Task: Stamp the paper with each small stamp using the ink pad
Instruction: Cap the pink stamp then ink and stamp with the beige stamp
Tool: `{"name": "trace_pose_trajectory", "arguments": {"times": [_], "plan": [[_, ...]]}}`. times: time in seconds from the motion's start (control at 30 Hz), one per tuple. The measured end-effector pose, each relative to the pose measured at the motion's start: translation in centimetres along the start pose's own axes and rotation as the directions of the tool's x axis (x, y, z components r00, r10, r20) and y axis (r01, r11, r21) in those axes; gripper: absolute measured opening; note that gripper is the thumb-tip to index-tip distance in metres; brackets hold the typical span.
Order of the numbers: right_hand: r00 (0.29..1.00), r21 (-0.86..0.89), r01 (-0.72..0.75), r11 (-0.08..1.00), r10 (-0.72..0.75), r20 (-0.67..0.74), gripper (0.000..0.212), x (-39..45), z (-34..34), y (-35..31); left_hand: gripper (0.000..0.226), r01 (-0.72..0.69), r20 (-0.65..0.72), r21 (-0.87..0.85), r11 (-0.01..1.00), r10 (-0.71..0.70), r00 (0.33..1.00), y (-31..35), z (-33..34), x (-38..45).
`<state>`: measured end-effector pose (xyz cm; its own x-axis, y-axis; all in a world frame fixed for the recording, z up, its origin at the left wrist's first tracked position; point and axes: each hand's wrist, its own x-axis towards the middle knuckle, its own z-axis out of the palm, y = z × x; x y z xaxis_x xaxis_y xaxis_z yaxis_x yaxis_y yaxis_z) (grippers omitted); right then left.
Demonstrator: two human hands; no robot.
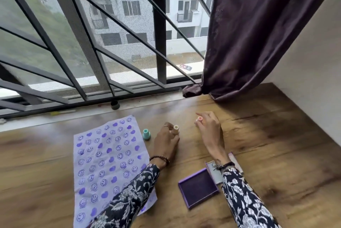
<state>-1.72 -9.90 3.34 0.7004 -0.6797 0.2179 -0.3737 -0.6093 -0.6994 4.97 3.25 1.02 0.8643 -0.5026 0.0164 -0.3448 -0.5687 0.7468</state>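
Observation:
A white paper (pixel 108 155) covered in purple smiley and heart prints lies on the wooden table (pixel 267 154) at the left. A teal stamp (pixel 146 134) stands upright just right of the paper's top corner. My left hand (pixel 166 143) rests on the table with its fingers around a pale yellow stamp (pixel 176 127). My right hand (pixel 208 126), further right and slightly raised, pinches a pink stamp (pixel 199 118). The open purple ink pad (pixel 198 187) lies near me between my forearms, its lid (pixel 215 170) partly hidden under my right wrist.
A window with dark metal bars (pixel 158 43) runs along the table's far edge. On the sill stands a small dark cap (pixel 115 105). At the right a dark purple curtain (pixel 258 34) hangs down onto the table, beside a white wall (pixel 317 80).

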Motion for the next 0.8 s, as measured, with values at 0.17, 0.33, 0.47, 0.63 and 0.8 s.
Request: {"name": "trace_pose_trajectory", "arguments": {"times": [0.17,0.33,0.47,0.63,0.8], "plan": [[0.963,0.294,-0.053,0.954,-0.028,0.267,0.029,-5.6,-1.3,-3.2,0.017,-0.107,0.044,-0.141,0.984,0.114,0.992,1.0,-1.5,-3.2],[0.961,0.582,-0.211,0.785,0.059,0.269,0.018,-8.5,-2.7,-3.7,0.019,-0.034,0.074,-0.459,0.888,0.077,0.994,1.2,-3.6,-6.8],[0.926,0.779,-0.370,0.506,0.135,0.351,0.011,-10.1,-3.5,-4.1,0.019,0.086,0.098,-0.654,0.751,-0.028,0.995,1.6,-4.5,-8.4],[0.861,0.815,-0.484,0.320,0.343,0.376,0.015,-11.9,-3.3,-4.9,0.023,0.084,0.098,-0.631,0.772,-0.028,0.995,1.9,-4.5,-9.5],[0.670,0.814,-0.555,-0.171,0.488,0.559,0.020,-13.3,-4.2,-3.3,0.023,-0.088,0.047,-0.387,0.918,0.115,0.992,0.1,-4.3,-9.6]]}}
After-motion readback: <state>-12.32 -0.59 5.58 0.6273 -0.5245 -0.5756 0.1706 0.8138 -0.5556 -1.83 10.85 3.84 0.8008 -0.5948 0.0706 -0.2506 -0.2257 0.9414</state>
